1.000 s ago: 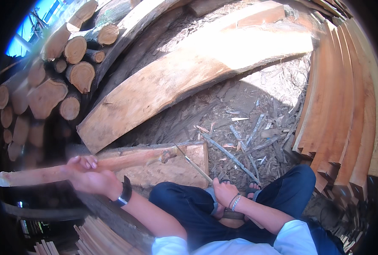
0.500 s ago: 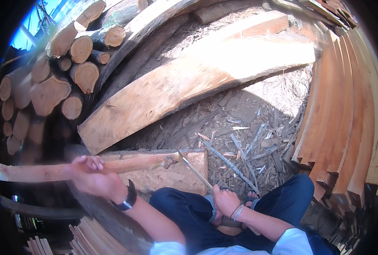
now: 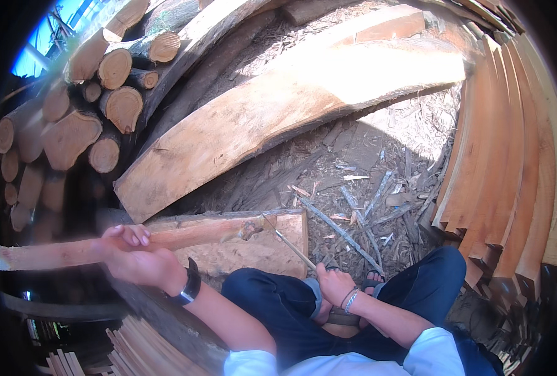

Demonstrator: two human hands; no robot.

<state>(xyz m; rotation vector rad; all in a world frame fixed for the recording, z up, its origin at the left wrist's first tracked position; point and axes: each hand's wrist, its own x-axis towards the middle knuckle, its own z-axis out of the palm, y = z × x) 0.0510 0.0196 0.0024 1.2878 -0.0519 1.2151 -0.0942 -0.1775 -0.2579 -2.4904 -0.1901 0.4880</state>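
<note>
My left hand point(image 3: 134, 254) is closed around a long peeled branch point(image 3: 194, 237), whose bare length runs out past the hand to the left. The branch's knobbly right end point(image 3: 251, 229) lies over a thick flat wooden block point(image 3: 288, 241). In front of my body, my right hand point(image 3: 336, 283) grips a long, thin, blade-like tool point(image 3: 296, 250). Its narrow tip points up and left, just right of the knobbly end. Seen nearly edge-on, the tool's exact kind does not show. My knees are bent on both sides of the right hand.
A large curved slab point(image 3: 228, 135) lies beyond the block. Cut logs point(image 3: 121, 108) are piled at the far left, and sawn boards point(image 3: 501, 163) are stacked along the right. Thin sticks point(image 3: 338, 229) and chips litter the ground. More narrow strips point(image 3: 147, 344) stand at lower left.
The tool's tip has shifted slightly right, away from the branch's knobbly end. Both hands keep their grips, and the branch has barely moved.
</note>
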